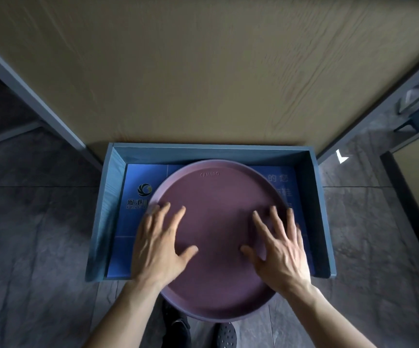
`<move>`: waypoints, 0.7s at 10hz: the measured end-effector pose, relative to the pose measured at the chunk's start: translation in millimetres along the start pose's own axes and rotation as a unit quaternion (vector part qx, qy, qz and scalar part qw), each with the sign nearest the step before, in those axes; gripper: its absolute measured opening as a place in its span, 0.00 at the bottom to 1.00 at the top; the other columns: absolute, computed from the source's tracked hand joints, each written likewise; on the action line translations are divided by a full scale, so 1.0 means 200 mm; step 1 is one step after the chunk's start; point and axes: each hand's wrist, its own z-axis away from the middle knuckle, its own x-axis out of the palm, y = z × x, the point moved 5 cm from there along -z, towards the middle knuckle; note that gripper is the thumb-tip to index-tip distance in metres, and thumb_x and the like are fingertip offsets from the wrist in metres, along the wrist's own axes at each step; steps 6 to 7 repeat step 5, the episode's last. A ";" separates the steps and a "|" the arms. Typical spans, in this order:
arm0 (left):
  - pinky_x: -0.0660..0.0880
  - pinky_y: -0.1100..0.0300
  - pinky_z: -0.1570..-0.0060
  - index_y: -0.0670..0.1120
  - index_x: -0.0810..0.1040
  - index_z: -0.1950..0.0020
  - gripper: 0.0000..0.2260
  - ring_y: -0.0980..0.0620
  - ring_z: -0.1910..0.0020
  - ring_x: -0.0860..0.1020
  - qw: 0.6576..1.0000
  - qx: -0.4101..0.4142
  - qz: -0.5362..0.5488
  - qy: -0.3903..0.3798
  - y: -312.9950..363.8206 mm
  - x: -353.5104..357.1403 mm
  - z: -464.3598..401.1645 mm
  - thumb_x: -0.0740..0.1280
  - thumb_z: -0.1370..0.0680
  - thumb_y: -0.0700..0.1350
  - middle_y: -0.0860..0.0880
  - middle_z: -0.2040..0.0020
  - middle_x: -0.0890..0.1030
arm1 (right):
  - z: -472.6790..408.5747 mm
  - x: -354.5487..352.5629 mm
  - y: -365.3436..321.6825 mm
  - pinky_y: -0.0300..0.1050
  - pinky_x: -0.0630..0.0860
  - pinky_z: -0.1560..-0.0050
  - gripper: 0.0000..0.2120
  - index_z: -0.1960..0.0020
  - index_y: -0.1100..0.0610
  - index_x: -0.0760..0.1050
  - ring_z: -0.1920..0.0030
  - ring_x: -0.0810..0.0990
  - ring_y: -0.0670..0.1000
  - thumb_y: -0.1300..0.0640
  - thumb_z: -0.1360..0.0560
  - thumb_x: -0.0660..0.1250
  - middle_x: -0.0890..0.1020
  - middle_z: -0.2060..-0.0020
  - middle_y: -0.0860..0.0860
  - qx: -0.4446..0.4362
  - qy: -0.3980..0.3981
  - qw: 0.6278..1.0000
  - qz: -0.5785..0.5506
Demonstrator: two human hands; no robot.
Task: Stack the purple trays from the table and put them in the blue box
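Head view, looking straight down. Round purple tray (218, 222), dull plum, matte and faintly grainy, with a low raised rim paler than the flat middle and a small embossed maker's word near the far edge. Only one tray surface visible; whether more lie beneath cannot be told, though a darker rim edge shows under the near side. Lies in the blue box (315, 197), far edge close to the back wall, near edge jutting out past the open front over the floor. Box of blue-grey wood-grain walls on three sides, lined with a brighter blue printed sheet (143, 182) bearing a round logo and white characters, partly hidden by the tray.

Left hand (159, 244) flat on the tray's left part, fingers spread and splayed, thumb pointing inward, gripping nothing. Right hand (278, 247) likewise spread flat on the right part, fingers reaching the rim, clasping nothing.

Beyond the box, a tan wood-grain bench (203, 71) edge-on to its back wall. Grey stone-tile floor (35, 234) on both sides; dark shoes (224, 335) at the bottom.
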 end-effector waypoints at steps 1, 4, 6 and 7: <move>0.51 0.45 0.23 0.59 0.55 0.20 0.49 0.44 0.19 0.47 0.998 0.028 -0.018 -0.052 0.03 0.08 0.02 0.67 0.37 0.73 0.48 0.19 0.54 | 0.01 0.03 0.01 0.62 0.55 0.25 0.40 0.22 0.39 0.50 0.22 0.36 0.59 0.24 0.30 0.50 0.52 0.20 0.51 -0.002 -0.012 1.000 0.018; 0.50 0.46 0.23 0.59 0.53 0.20 0.47 0.45 0.19 0.48 0.995 0.009 -0.026 -0.092 0.06 0.02 0.02 0.67 0.34 0.71 0.48 0.18 0.51 | -0.01 -0.05 -0.01 0.64 0.45 0.25 0.43 0.22 0.38 0.45 0.23 0.34 0.59 0.22 0.32 0.47 0.47 0.20 0.50 0.006 -0.087 0.995 0.044; 0.52 0.50 0.23 0.58 0.54 0.20 0.44 0.47 0.20 0.53 0.996 0.009 -0.016 -0.092 0.11 -0.08 0.01 0.66 0.31 0.71 0.49 0.19 0.56 | -0.02 -0.17 -0.02 0.62 0.47 0.24 0.43 0.22 0.40 0.51 0.21 0.38 0.56 0.22 0.32 0.49 0.45 0.20 0.50 0.003 -0.106 0.994 0.001; 0.52 0.50 0.23 0.58 0.54 0.20 0.44 0.47 0.20 0.53 0.996 0.009 -0.016 -0.092 0.11 -0.08 0.01 0.66 0.31 0.71 0.49 0.19 0.56 | -0.02 -0.17 -0.02 0.62 0.47 0.24 0.43 0.22 0.40 0.51 0.21 0.38 0.56 0.22 0.32 0.49 0.45 0.20 0.50 0.003 -0.106 0.994 0.001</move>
